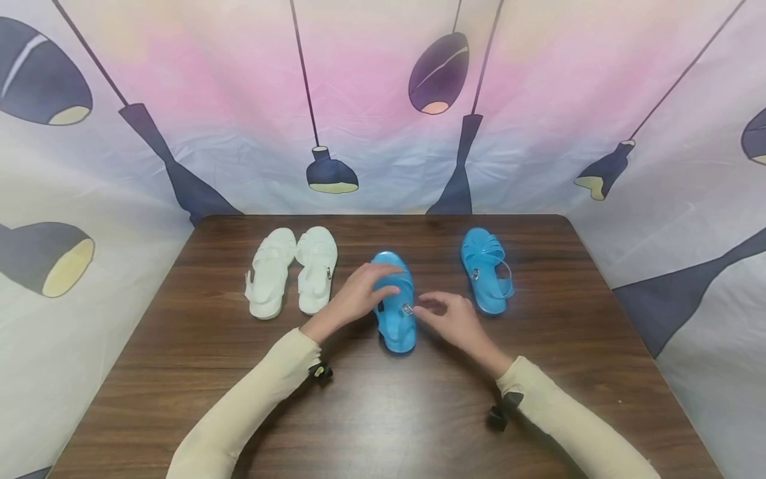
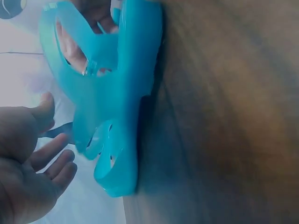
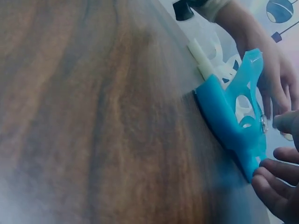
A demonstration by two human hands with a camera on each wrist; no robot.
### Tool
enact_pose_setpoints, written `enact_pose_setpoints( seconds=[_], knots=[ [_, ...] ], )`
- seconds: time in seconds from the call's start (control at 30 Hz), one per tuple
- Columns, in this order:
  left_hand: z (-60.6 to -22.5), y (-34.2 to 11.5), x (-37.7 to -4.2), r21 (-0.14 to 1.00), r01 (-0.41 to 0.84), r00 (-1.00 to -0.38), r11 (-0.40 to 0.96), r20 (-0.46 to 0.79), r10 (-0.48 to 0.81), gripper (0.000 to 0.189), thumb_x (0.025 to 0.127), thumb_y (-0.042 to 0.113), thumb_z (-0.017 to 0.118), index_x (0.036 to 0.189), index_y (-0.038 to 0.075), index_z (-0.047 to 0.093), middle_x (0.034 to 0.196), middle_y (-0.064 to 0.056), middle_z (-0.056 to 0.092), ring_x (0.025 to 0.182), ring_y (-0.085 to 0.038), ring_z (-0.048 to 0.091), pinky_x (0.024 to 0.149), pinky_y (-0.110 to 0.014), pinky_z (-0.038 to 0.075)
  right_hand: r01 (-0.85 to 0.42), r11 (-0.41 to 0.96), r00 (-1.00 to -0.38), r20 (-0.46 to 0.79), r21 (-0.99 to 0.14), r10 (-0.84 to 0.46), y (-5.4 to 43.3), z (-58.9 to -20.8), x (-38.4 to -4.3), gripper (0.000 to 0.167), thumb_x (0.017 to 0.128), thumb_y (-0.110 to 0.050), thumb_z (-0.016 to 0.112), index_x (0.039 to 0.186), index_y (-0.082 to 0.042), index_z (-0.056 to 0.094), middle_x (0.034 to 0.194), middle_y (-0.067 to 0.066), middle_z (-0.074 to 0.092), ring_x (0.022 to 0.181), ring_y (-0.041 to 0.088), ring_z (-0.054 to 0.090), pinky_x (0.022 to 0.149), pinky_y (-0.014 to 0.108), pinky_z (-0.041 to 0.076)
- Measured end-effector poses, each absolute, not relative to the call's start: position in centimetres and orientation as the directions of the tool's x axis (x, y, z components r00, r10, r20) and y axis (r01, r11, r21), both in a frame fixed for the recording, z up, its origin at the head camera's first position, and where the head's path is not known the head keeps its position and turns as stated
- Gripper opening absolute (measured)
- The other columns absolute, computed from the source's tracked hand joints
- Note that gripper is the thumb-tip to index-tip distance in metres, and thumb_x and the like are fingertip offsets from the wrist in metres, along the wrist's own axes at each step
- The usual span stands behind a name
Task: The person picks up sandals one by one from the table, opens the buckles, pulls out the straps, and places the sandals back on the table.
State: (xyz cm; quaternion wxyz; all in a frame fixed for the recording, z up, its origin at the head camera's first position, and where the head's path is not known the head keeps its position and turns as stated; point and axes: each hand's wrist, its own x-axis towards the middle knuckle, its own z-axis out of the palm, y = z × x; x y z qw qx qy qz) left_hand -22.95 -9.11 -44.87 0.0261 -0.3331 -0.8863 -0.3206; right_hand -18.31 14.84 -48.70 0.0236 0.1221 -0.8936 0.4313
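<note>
A blue jelly sandal (image 1: pixel 397 330) lies sole down at mid-table, toe toward the back wall. Over its front straps hovers my left hand (image 1: pixel 357 293), fingers loosely extended; the left wrist view has that hand (image 2: pixel 28 163) beside the straps with a gap between. My right hand (image 1: pixel 457 322) is at the sandal's right side, thumb and fingertips right by the small metal buckle (image 1: pixel 407 309). In the right wrist view its bent fingers (image 3: pixel 275 179) come close to the toe straps and grip nothing. The ankle strap (image 3: pixel 252 63) stands up.
A second blue sandal (image 1: pixel 492 303) lies to the right, toe toward the wall, its ankle strap looped out. Two white sandals (image 1: pixel 267 283) stand side by side at the left. A fabric backdrop (image 1: pixel 383 133) printed with lamps hangs behind the brown wooden table (image 1: pixel 383 426).
</note>
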Motion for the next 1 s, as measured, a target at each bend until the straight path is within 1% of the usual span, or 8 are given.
enact_pose_setpoints(
  seconds=[0.07, 0.17, 0.23, 0.43, 0.53, 0.67, 0.83, 1.0],
  knots=[
    [-44.9, -9.8, -21.9, 0.583, 0.571, -0.803, 0.578, 0.254, 0.538, 0.043, 0.100, 0.025, 0.068, 0.138, 0.007, 0.062, 0.140, -0.012, 0.062, 0.134, -0.032, 0.053, 0.113, -0.055, 0.040, -0.243, 0.610, -0.967, 0.139, -0.754, -0.213, 14.8, -48.6, -18.4, 0.040, 0.092, -0.046, 0.076, 0.118, -0.016, 0.075, 0.117, 0.001, 0.075, 0.105, 0.020, 0.072, 0.086, 0.044, 0.060],
    [-45.2, -10.8, -20.2, 0.627, 0.504, -0.847, 0.594, 0.221, 0.484, 0.048, 0.100, 0.027, 0.068, 0.142, 0.007, 0.057, 0.143, -0.014, 0.058, 0.131, -0.031, 0.055, 0.107, -0.051, 0.047, -0.237, 0.619, -0.966, 0.116, -0.748, -0.230, 14.8, -48.4, -18.5, 0.044, 0.091, -0.049, 0.076, 0.121, -0.017, 0.074, 0.120, 0.000, 0.074, 0.111, 0.021, 0.069, 0.089, 0.046, 0.059],
    [-45.4, -11.2, -19.3, 0.662, 0.447, -0.876, 0.601, 0.188, 0.444, 0.052, 0.100, 0.028, 0.069, 0.144, 0.006, 0.054, 0.141, -0.016, 0.057, 0.126, -0.031, 0.058, 0.102, -0.049, 0.051, -0.226, 0.618, -0.966, 0.092, -0.753, -0.242, 14.7, -48.3, -18.5, 0.046, 0.090, -0.050, 0.076, 0.123, -0.018, 0.073, 0.121, -0.001, 0.073, 0.113, 0.021, 0.068, 0.091, 0.047, 0.058],
    [-46.0, -11.5, -17.6, 0.798, 0.226, -0.942, 0.559, 0.034, 0.333, 0.066, 0.098, 0.027, 0.072, 0.151, 0.001, 0.043, 0.138, -0.019, 0.057, 0.119, -0.029, 0.061, 0.097, -0.043, 0.055, -0.170, 0.614, -0.960, -0.010, -0.770, -0.279, 14.4, -48.3, -18.6, 0.054, 0.090, -0.056, 0.074, 0.131, -0.023, 0.069, 0.130, 0.000, 0.069, 0.123, 0.024, 0.063, 0.098, 0.052, 0.054],
    [-46.5, -11.4, -17.3, 0.841, 0.133, -0.950, 0.525, -0.042, 0.308, 0.066, 0.098, 0.024, 0.072, 0.151, -0.002, 0.042, 0.140, -0.019, 0.059, 0.119, -0.029, 0.063, 0.095, -0.040, 0.056, -0.156, 0.619, -0.954, -0.045, -0.770, -0.296, 14.2, -48.5, -18.8, 0.055, 0.091, -0.057, 0.071, 0.134, -0.024, 0.067, 0.132, 0.001, 0.067, 0.126, 0.026, 0.061, 0.100, 0.053, 0.052],
    [-47.2, -11.3, -17.4, 0.864, 0.062, -0.947, 0.499, -0.108, 0.304, 0.058, 0.097, 0.024, 0.072, 0.145, -0.003, 0.050, 0.135, -0.018, 0.063, 0.114, -0.027, 0.067, 0.090, -0.037, 0.059, -0.172, 0.622, -0.939, -0.064, -0.764, -0.338, 14.1, -48.8, -19.0, 0.053, 0.093, -0.057, 0.069, 0.135, -0.024, 0.067, 0.132, 0.001, 0.067, 0.125, 0.026, 0.061, 0.100, 0.053, 0.052],
    [-47.6, -11.4, -17.5, 0.891, 0.039, -0.931, 0.453, -0.133, 0.341, 0.047, 0.099, 0.023, 0.070, 0.136, -0.002, 0.058, 0.130, -0.018, 0.066, 0.111, -0.028, 0.069, 0.088, -0.037, 0.059, -0.213, 0.633, -0.916, -0.074, -0.745, -0.395, 14.1, -48.9, -19.1, 0.053, 0.096, -0.055, 0.066, 0.137, -0.021, 0.066, 0.135, 0.002, 0.065, 0.129, 0.026, 0.058, 0.104, 0.052, 0.050],
    [-47.8, -11.4, -17.7, 0.911, 0.022, -0.915, 0.412, -0.148, 0.375, 0.043, 0.100, 0.024, 0.068, 0.133, -0.004, 0.060, 0.129, -0.019, 0.066, 0.111, -0.029, 0.070, 0.087, -0.036, 0.060, -0.224, 0.632, -0.903, -0.086, -0.742, -0.420, 14.0, -48.6, -19.0, 0.053, 0.097, -0.051, 0.066, 0.138, -0.016, 0.065, 0.139, 0.007, 0.063, 0.133, 0.028, 0.056, 0.107, 0.053, 0.047]
  ],
)
